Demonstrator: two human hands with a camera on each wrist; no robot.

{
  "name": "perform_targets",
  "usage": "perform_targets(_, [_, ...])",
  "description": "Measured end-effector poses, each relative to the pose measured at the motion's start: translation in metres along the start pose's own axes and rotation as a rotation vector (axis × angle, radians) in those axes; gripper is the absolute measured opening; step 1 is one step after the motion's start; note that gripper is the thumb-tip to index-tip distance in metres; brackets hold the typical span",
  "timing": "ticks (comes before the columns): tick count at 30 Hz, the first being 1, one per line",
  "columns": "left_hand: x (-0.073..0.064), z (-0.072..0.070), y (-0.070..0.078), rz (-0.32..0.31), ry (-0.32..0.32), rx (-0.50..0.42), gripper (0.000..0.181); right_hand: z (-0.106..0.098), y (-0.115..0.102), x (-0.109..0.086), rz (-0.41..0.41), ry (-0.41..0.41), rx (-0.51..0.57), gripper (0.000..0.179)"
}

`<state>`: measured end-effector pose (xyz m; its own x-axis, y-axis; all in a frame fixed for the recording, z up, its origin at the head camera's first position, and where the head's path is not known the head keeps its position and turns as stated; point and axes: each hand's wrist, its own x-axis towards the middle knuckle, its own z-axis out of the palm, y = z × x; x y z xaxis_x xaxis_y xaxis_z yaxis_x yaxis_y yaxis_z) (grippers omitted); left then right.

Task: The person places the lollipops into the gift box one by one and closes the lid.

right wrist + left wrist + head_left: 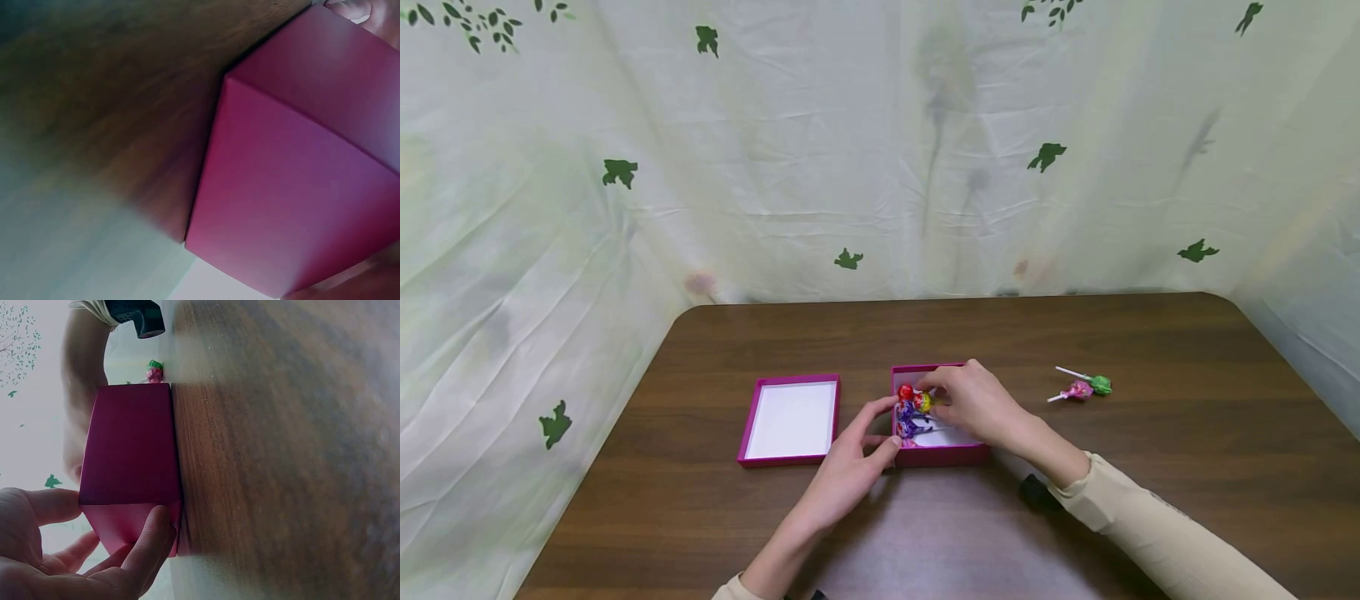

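An open magenta box (942,457) with a pale inside stands on the table. Along its left side lie several wrapped lollipops, a red one (906,392) and purple-blue ones (907,421) among them. My left hand (848,467) touches the box's left wall and front left corner with extended fingers; the left wrist view shows these fingertips (157,519) against the magenta side. My right hand (977,404) reaches in over the right side, thumb and fingers pinching a red and yellow lollipop (923,403). In the right wrist view only the box's outer walls (294,181) and parts of hands appear.
Left of the box lies its magenta-rimmed lid (793,420), white inside up. Two lollipops, one green (1101,384) and one pink (1079,390), lie to the right on the brown wooden table (1180,450). A pale leaf-patterned curtain (865,150) hangs behind.
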<state>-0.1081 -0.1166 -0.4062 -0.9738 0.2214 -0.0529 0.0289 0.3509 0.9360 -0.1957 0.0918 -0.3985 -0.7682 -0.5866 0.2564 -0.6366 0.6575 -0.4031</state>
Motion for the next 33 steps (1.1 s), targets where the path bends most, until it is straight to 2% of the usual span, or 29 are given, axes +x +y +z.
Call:
perform_targets(7, [0.0, 0.001, 0.001, 0.015, 0.002, -0.004, 0.048, -0.007, 0.0, -0.003, 0.004, 0.015, 0.102, 0.031])
perform_targets(17, [-0.001, 0.001, 0.001, -0.006, -0.002, -0.012, 0.048, -0.026, -0.001, -0.018, -0.038, 0.095, 0.234, 0.03])
perform_targets(28, [-0.001, 0.001, 0.0, -0.015, 0.01, 0.002, 0.048, -0.06, 0.002, -0.051, -0.073, 0.197, 0.245, 0.033])
perform_targets(33, [-0.001, 0.001, 0.0, -0.011, 0.009, -0.005, 0.048, -0.076, 0.011, -0.067, -0.067, 0.212, 0.224, 0.035])
